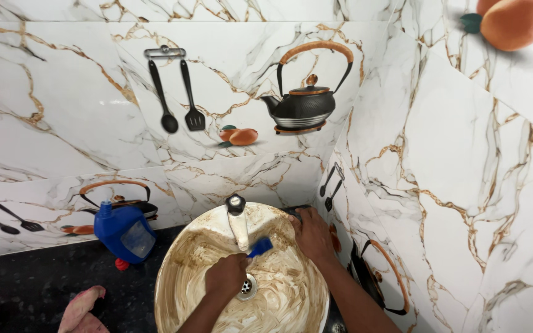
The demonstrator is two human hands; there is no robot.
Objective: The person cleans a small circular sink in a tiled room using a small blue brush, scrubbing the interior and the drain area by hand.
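Note:
A round white wash basin [174, 290] smeared with brown streaks fills the lower middle of the head view. My left hand [225, 275] is inside the bowl, closed around a blue-handled brush [260, 248] just above the metal drain [247, 287]. The brush's bristle end is hidden under my fist. My right hand [311, 234] rests flat on the basin's far right rim, fingers spread, holding nothing. A white tap [238, 222] with a dark round top stands at the back rim, its spout pointing over the bowl between my hands.
A blue plastic bottle [123, 232] with a red cap lies tilted on the dark speckled counter [38, 277] left of the basin. A pink cloth [81, 310] lies at the lower left edge. Marble-patterned wall tiles with printed kettles and utensils close in behind and to the right.

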